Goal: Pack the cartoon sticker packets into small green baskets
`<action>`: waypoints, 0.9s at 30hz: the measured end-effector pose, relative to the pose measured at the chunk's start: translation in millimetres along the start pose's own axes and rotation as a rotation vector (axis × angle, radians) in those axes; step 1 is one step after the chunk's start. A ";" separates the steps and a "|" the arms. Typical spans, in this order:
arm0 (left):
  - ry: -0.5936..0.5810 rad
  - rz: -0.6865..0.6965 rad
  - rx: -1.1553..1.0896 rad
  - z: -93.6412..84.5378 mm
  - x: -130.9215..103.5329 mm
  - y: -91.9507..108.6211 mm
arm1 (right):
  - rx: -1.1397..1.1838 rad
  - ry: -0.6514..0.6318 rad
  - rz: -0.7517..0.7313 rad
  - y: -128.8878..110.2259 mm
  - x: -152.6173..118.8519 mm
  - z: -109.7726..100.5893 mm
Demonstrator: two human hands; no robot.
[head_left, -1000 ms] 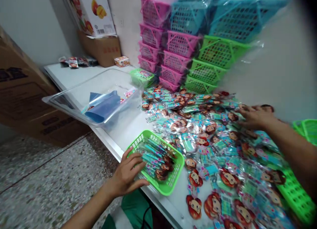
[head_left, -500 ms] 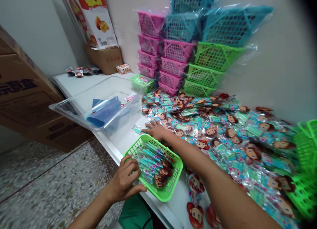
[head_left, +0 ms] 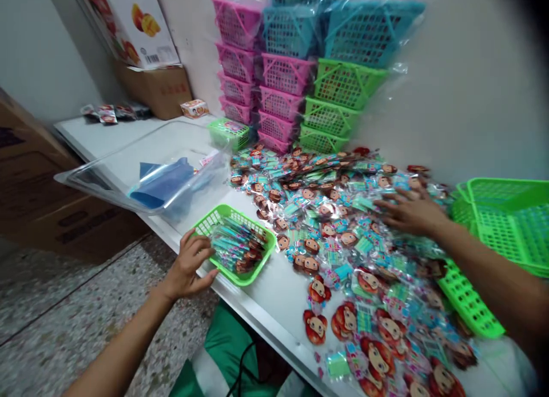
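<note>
The packet-filled green basket (head_left: 271, 249) sits at the white table (head_left: 274, 305) edge, left hand (head_left: 192, 265) loosely open at its rim; right hand (head_left: 412, 213) spreads, unclenched, over loose packets (head_left: 306, 263) (lettering too blurred to read); behind, a barcoded fruit carton (head_left: 160, 39) is cut off above

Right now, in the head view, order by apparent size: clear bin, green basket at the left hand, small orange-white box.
1. Clear bin
2. Green basket
3. Small orange-white box, farther back
</note>
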State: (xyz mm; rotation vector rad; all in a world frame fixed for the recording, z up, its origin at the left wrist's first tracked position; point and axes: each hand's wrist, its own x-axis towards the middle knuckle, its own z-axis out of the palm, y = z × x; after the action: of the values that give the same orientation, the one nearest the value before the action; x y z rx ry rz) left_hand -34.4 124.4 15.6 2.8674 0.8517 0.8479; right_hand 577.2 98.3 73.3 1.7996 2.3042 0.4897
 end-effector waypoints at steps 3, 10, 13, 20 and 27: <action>0.032 -0.024 0.021 0.9 1.4 -2.3 | -0.034 0.055 0.299 37.5 -31.7 -6.6; -0.014 0.038 0.011 10.5 -1.1 30.7 | 0.088 0.067 -0.060 -163.6 24.9 -44.1; -0.006 0.036 0.012 12.3 -2.7 36.8 | 0.244 0.008 -0.319 -264.2 63.8 -41.9; -0.046 0.018 -0.020 7.1 -1.1 25.7 | 0.249 -0.034 -0.350 -231.9 70.7 -10.4; 0.254 0.008 0.005 17.1 -17.8 77.6 | 0.126 0.008 -0.298 -172.2 39.4 -12.4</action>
State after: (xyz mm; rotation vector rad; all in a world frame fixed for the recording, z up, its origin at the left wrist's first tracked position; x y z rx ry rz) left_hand 0.3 51.4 6.2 2.8076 0.8629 1.2323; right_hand 406.8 97.5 25.0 1.4635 2.5999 0.3102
